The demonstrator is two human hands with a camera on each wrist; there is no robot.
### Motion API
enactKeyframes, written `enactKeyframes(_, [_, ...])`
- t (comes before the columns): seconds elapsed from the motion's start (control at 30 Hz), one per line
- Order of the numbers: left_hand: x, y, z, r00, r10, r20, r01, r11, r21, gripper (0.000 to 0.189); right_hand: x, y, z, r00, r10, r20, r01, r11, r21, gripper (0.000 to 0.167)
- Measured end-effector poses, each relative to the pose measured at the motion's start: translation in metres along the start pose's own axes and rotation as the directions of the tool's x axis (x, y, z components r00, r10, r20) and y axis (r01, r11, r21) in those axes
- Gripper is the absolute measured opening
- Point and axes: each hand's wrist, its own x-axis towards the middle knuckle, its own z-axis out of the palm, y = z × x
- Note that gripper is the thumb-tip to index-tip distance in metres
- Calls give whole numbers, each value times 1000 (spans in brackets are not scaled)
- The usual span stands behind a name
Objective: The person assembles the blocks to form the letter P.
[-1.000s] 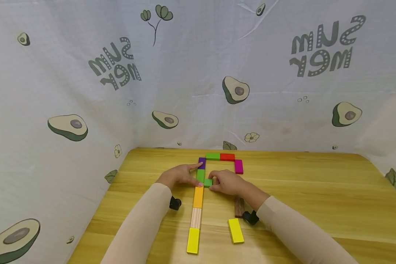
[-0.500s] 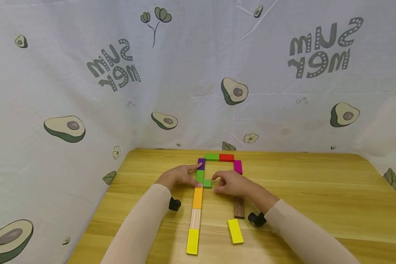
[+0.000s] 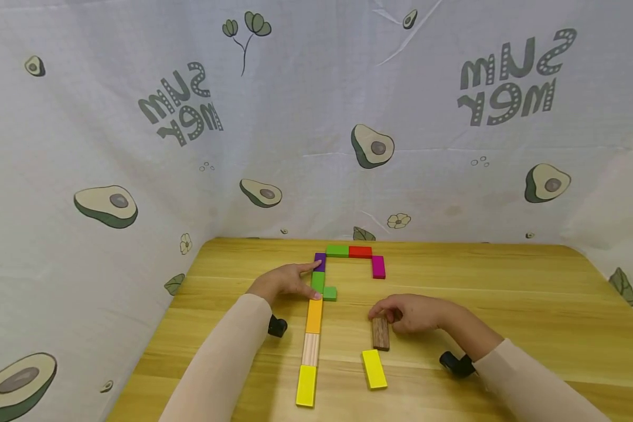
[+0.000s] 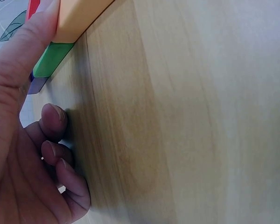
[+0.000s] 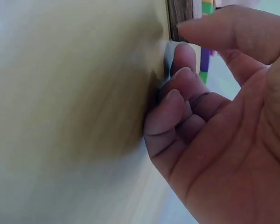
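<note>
In the head view my left hand (image 3: pixel 290 280) lies along a column of blocks. Its index finger rests on the purple block (image 3: pixel 320 265); its thumb touches near where the green block (image 3: pixel 317 282) meets the orange block (image 3: pixel 314 316). The other fingers curl loosely over the table in the left wrist view. My right hand (image 3: pixel 414 312) is at the far end of the dark brown wooden block (image 3: pixel 381 335), index finger and thumb bent around that end. In the right wrist view the thumb overlaps the brown block (image 5: pixel 181 18). A small green block (image 3: pixel 329 294) sits beside the column.
The column continues with a pale wood block (image 3: pixel 310 350) and a yellow block (image 3: pixel 306 387). Another yellow block (image 3: pixel 374 370) lies tilted nearby. Green (image 3: pixel 337 251), red (image 3: pixel 360 252) and magenta (image 3: pixel 378 267) blocks form the far side. A printed curtain (image 3: pixel 316 117) hangs behind the table.
My right hand has let go of the small green block and moved right and nearer to the brown block. The left hand stays on the column.
</note>
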Motion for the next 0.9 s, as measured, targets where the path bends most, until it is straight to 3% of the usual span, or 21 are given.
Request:
enactKeyframes(0.3, [0, 0, 0, 1000, -2, 3, 2, 1000, -2, 95, -10, 7, 3, 995, -67, -73, 67, 998, 5, 27])
enactKeyframes(0.47, [1, -1, 1, 1000, 0, -6, 0, 1000, 3, 94, 1, 11, 3, 975, -66, -214, 67, 998, 1, 23])
enactKeyframes(0.6, [2, -1, 1, 1000, 1, -5, -1, 1000, -7, 95, 19, 10, 7, 937, -22, -350, 17, 1000, -19, 27])
enactKeyframes(0.7, [2, -1, 1, 1000, 3, -6, -3, 1000, -7, 94, 32, 7, 10, 915, 27, -402, -43, 999, -30, 30])
enactKeyframes(0.9, [3, -1, 1, 1000, 6, -15, -6, 1000, -3, 94, 48, 0, 10, 902, 68, -426, -102, 993, -56, 31])
